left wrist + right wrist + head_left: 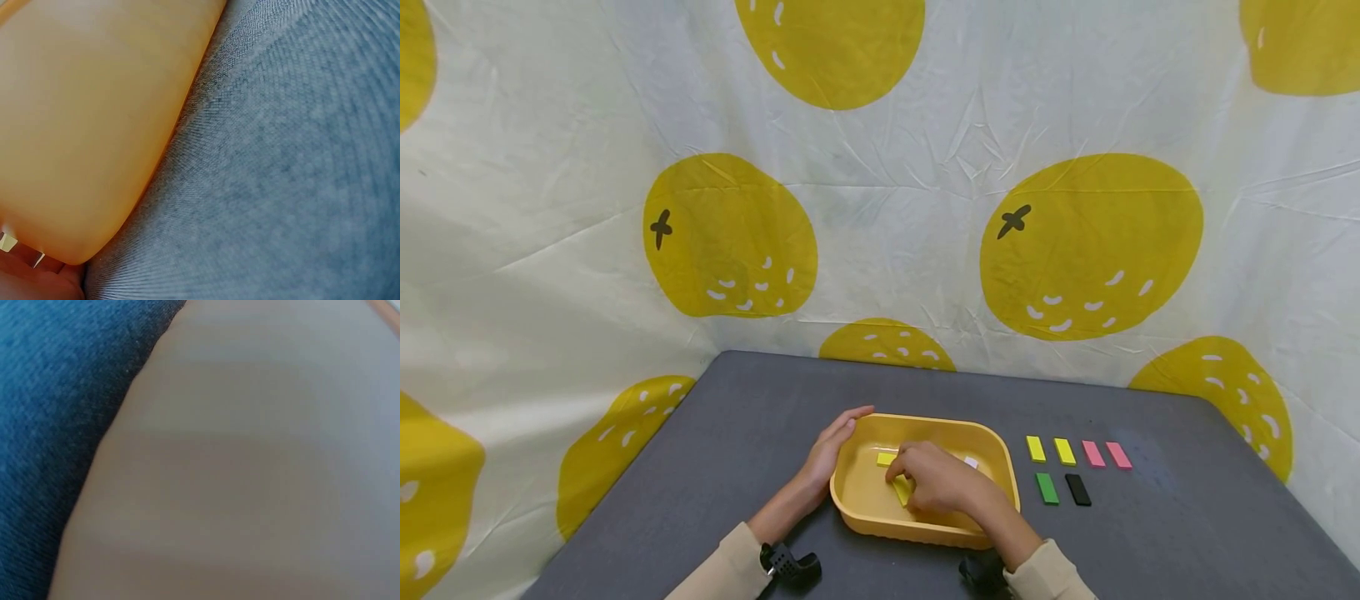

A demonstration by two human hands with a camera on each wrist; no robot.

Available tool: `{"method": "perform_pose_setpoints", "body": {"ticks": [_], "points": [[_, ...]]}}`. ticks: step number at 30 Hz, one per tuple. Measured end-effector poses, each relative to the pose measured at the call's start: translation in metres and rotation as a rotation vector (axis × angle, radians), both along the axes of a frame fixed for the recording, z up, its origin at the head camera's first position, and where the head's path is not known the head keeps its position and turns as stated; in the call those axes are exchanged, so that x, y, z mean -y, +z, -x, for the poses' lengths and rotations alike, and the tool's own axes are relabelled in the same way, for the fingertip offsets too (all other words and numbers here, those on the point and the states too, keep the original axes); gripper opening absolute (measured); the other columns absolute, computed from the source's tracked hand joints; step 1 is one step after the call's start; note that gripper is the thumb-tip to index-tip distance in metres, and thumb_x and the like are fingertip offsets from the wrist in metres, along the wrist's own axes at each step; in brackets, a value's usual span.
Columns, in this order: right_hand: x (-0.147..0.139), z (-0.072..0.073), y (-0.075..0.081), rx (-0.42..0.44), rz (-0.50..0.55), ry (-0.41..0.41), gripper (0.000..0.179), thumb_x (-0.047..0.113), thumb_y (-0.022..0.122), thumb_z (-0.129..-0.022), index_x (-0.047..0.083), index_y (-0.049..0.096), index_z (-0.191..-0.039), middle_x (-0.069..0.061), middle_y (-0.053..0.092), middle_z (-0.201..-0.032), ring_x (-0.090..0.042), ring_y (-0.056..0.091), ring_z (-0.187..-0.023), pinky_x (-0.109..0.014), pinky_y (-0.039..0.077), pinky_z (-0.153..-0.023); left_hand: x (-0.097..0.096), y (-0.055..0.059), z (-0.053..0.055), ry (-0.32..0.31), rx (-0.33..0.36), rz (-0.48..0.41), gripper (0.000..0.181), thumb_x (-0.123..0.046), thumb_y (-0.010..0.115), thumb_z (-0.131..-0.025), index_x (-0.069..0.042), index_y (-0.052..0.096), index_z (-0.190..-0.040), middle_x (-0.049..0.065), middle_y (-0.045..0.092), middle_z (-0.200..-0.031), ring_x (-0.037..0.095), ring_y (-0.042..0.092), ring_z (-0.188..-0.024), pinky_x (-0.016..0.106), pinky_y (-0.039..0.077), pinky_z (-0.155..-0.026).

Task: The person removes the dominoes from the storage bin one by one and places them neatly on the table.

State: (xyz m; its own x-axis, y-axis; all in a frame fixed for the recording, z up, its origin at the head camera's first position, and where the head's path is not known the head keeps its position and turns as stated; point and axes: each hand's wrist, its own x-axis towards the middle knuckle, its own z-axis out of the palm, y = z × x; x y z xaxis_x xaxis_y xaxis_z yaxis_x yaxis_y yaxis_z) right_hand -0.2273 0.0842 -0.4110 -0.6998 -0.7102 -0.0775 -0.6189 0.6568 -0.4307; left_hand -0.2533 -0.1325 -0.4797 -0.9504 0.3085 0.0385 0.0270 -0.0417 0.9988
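Observation:
In the head view, a yellow-orange plastic tub [951,429] stands on the dark grey table. My left hand [826,457] lies along its left end, fingers extended against the wall and rim. The left wrist view shows the tub's outer wall [94,125] with part of the left hand [37,281] at the bottom corner. Inside the tub, my right hand [936,477] reaches down with bent fingers and pinches a flat yellow block [901,492]; its thumb is mostly hidden. Another yellow block [886,459] lies just beyond the fingers, and a white piece [972,462] shows behind the hand.
Right of the tub, two yellow blocks [1036,448] and two pink blocks [1093,454] form a row. A green block [1047,489] and a black block [1078,490] lie nearer. A patterned curtain [917,242] hangs behind the table [1187,517].

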Motion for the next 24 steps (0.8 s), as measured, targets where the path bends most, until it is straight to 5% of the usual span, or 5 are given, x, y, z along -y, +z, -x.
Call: {"method": "perform_pose_setpoints", "body": {"ticks": [24], "points": [[-0.009, 0.0, 0.017, -0.047, 0.05, -0.005, 0.039, 0.005, 0.084, -0.077, 0.005, 0.078, -0.116, -0.004, 0.073, -0.109, -0.016, 0.063, -0.087, -0.025, 0.053, -0.077, -0.002, -0.001, -0.001, 0.021, 0.003, 0.008, 0.051, -0.034, 0.03, -0.114, -0.009, 0.044, -0.156, 0.012, 0.041, -0.163, 0.034, 0.043, -0.147, 0.055, 0.034, -0.122]]}}
